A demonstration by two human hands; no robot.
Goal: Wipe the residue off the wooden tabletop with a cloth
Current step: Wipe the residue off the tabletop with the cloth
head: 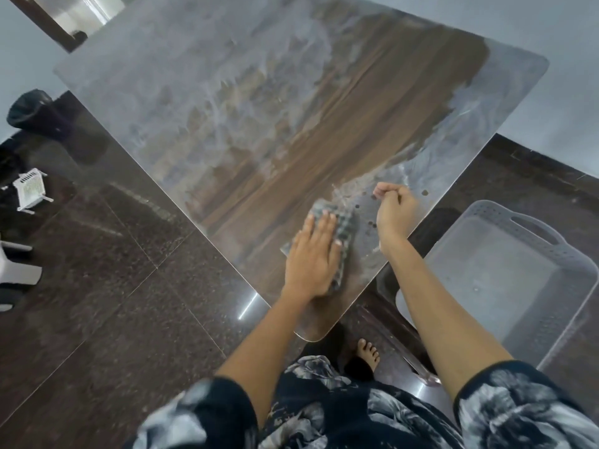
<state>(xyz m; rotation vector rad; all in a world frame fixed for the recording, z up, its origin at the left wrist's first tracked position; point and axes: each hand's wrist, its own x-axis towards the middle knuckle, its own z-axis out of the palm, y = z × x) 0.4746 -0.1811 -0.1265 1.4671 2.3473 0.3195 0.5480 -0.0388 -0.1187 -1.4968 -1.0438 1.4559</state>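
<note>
step: wiping the near corner of the table (pixel 207 92), cloth strokes under way
cloth: grey cloth (pixel 345 228) flat on the table near the near edge
left hand: left hand (pixel 312 257) spread flat, fingers straight, pressing the cloth down
right hand: right hand (pixel 393 209) just right of the cloth, fingers curled in; can't tell if it pinches anything
residue: whitish film (pixel 181 102) over far-left and right edge; brown wood strip (pixel 356 108) bare down the middle
tip: keep palm pressure even, overlap strokes from bare wood out into the film, refold when the cloth loads up
nearby: grey plastic basket (pixel 505 264) right of the table
</note>
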